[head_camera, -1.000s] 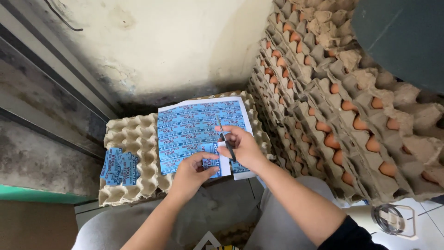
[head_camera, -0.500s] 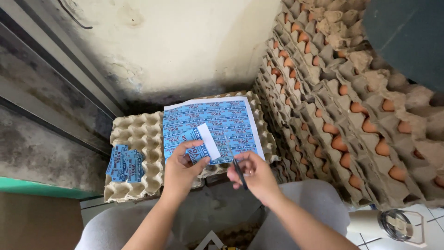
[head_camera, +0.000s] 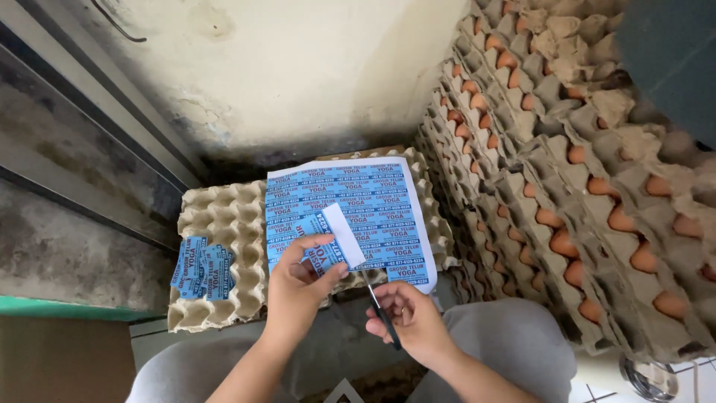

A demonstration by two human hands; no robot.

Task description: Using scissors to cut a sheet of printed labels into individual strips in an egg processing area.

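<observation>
Head view: left hand (head_camera: 297, 287) pinches a cut strip of blue labels (head_camera: 328, 250) between thumb and fingers, lifted clear of the printed label sheet (head_camera: 350, 198) so the blades can reach it. Right hand (head_camera: 410, 321) has its fingers curled tight around scissors (head_camera: 380, 310) — blades nearly closed, pointing at the strip. Sheet lies flat on stacked empty egg trays (head_camera: 224, 224); cut labels (head_camera: 198, 267) piled at left. Full egg trays (head_camera: 567, 186) stacked at right.

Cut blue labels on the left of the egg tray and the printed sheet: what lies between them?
In the head view, only bare cups of the egg tray lie between the pile of cut labels and the printed sheet.
</observation>
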